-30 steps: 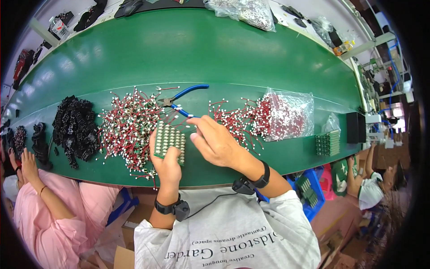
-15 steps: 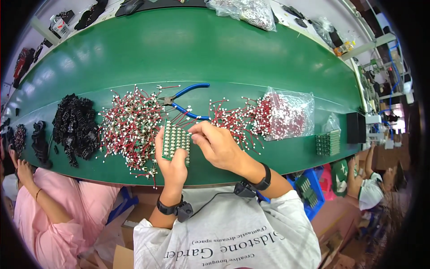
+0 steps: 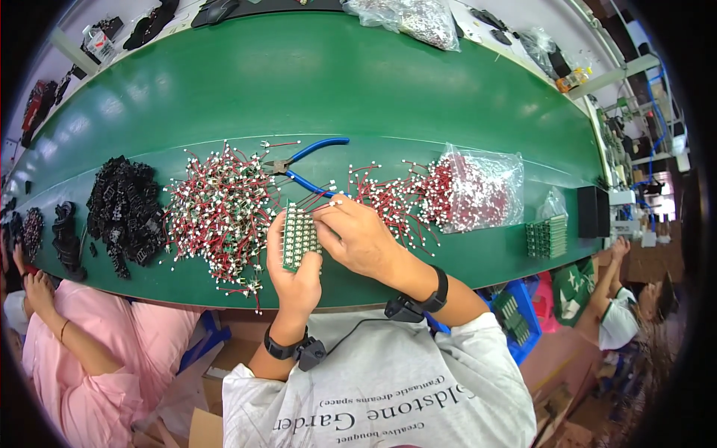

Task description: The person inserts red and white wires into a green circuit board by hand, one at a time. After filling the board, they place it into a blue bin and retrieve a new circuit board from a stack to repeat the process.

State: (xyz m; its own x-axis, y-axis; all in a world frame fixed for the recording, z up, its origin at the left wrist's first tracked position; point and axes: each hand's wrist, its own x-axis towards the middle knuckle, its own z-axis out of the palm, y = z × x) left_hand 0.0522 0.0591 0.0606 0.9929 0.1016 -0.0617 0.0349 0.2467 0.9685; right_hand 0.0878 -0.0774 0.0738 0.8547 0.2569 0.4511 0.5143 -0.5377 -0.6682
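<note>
My left hand (image 3: 295,287) is closed around a green circuit board panel (image 3: 299,237) with rows of pale components, its thumb across the lower part. At the panel's upper right edge, the fingertips of my right hand (image 3: 357,237) are pinched together; what lies between them is hidden. Red wires with white connectors (image 3: 323,200) stick out beside the panel's top and these fingers. A pair of blue-handled cutting pliers (image 3: 305,169) lies just beyond. Left of the panel is a large heap of red wires and small boards (image 3: 220,213); a smaller pile of red wire leads (image 3: 385,203) lies to the right.
A clear plastic bag of wire leads (image 3: 485,193) and a stack of green panels (image 3: 547,237) are on the right, near a black box (image 3: 592,212). Black parts (image 3: 125,213) are heaped at left. A blue crate (image 3: 515,317) stands below the right edge. Co-workers sit either side.
The panel and my left hand have shifted slightly right, and the panel is turned a little. My right fingers have moved closer in against its edge.
</note>
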